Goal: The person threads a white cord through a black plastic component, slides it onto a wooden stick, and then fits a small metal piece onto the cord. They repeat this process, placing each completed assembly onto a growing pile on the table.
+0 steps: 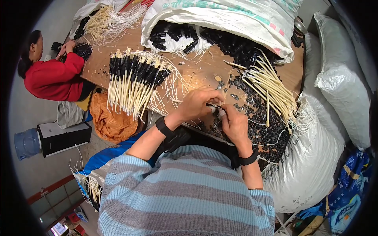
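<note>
A brown wooden table (191, 71) stands central; grey floor (19, 177) spreads left.

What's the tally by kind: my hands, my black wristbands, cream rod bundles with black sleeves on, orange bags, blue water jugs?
Hands: 2
Black wristbands: 2
Sleeved rod bundle: 1
Orange bag: 1
Blue water jug: 1
Total: 7

One head-worn fisheye view, looking down from close above, hands (236, 121) near frame centre, desk (201, 72) across upper frame
</note>
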`<state>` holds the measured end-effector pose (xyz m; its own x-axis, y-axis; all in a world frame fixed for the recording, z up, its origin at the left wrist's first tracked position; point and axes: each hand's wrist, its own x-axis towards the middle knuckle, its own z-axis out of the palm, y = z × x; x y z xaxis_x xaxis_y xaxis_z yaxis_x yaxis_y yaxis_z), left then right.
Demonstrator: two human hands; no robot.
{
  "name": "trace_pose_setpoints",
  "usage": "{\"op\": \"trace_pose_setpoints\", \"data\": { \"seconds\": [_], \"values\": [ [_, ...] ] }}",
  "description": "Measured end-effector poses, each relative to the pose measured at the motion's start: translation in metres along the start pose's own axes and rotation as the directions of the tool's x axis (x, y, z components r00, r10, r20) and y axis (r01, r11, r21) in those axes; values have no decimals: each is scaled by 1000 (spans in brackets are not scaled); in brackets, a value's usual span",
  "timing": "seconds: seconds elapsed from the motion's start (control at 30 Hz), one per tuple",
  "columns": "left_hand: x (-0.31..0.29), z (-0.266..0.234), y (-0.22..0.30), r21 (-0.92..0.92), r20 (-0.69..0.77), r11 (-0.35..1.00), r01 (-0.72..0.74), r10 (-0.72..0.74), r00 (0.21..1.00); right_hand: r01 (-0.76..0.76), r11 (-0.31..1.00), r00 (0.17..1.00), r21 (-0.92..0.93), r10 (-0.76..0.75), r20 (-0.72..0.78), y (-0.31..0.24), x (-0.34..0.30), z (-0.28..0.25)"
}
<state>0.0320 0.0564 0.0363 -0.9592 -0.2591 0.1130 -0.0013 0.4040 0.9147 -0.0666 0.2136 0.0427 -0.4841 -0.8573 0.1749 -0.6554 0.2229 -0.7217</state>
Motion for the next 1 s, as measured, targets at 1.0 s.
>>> {"op": "trace_pose_setpoints", "data": {
  "seconds": [1.0],
  "values": [
    [13,7,-38,301,-288,953,-23,114,951,-497,666,823,556,565,58,39,-5,10]
  ]
}}
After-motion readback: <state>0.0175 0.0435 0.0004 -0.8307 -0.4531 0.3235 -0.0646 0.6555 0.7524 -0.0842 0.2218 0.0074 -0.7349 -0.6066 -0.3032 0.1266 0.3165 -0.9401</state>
